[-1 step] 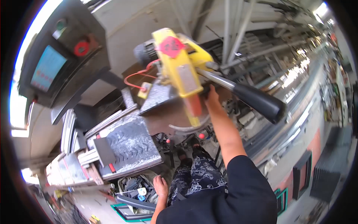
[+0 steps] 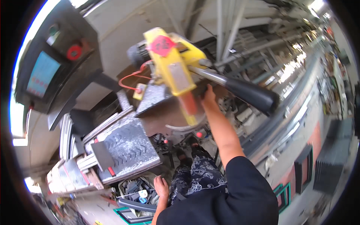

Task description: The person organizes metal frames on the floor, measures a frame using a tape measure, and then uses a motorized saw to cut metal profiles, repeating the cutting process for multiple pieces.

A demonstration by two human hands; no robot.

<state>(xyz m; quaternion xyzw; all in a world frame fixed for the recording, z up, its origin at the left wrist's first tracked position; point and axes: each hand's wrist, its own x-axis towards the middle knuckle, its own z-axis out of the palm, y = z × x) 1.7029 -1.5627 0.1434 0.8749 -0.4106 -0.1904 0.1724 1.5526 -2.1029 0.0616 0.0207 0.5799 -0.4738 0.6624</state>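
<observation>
A yellow cut-off saw (image 2: 174, 67) with a red diamond-shaped paper on its guard stands in front of me. Its red-orange lower part (image 2: 188, 103) reaches down over the brown saw table (image 2: 155, 123). My right hand (image 2: 209, 96) is stretched out to the right of the guard, at the end of a dark bar along the table. Its fingers look closed there, but blur hides what they grip. Above that hand the saw's lever with a black grip (image 2: 251, 92) slants right, not held. My left hand (image 2: 161, 186) hangs low, empty, fingers loosely bent and apart.
A dark control box (image 2: 56, 60) with a screen and red button looms at left. Below it lies a whitish dusty work table (image 2: 129, 144) with a grey block (image 2: 102, 153). A bin of offcuts (image 2: 137, 189) is beside my left hand. Long metal profiles (image 2: 285, 112) lie at right.
The whole view has shifted slightly, with the saw and control box now a little further left. My right hand stays by the saw guard and my left hand still hangs low.
</observation>
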